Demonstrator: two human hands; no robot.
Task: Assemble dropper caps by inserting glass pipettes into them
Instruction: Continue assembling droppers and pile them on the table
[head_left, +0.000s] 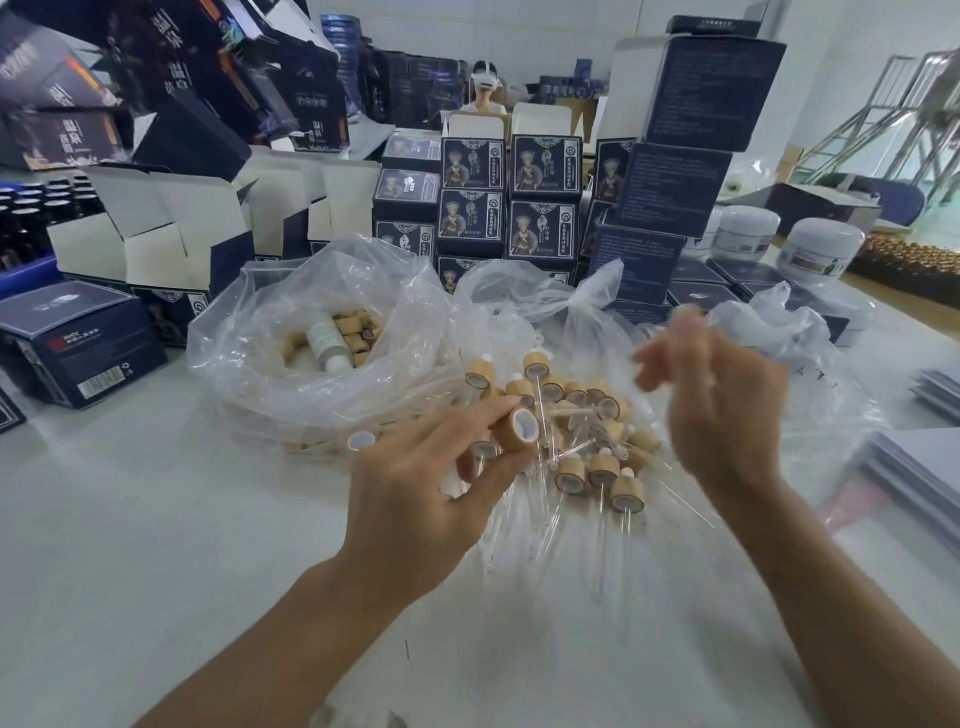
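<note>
Bamboo-collared cap (515, 428) pinched at fingertips of left hand (436, 483), open end facing up and right, no pipette in it yet. Right hand (719, 402) raised, blurred; fingers loosely spread, whether holding a pipette cannot tell. Heap of assembled droppers (597, 441) on table (156, 519). Bag of bare caps (322, 332) well stocked behind; plenty left, by the look of it.

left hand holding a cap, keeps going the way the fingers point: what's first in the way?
Most likely the pile of assembled dropper caps on the table, just beyond the left hand and the bamboo cap it pinches. Depth is unclear, so it might pass above them.
</note>
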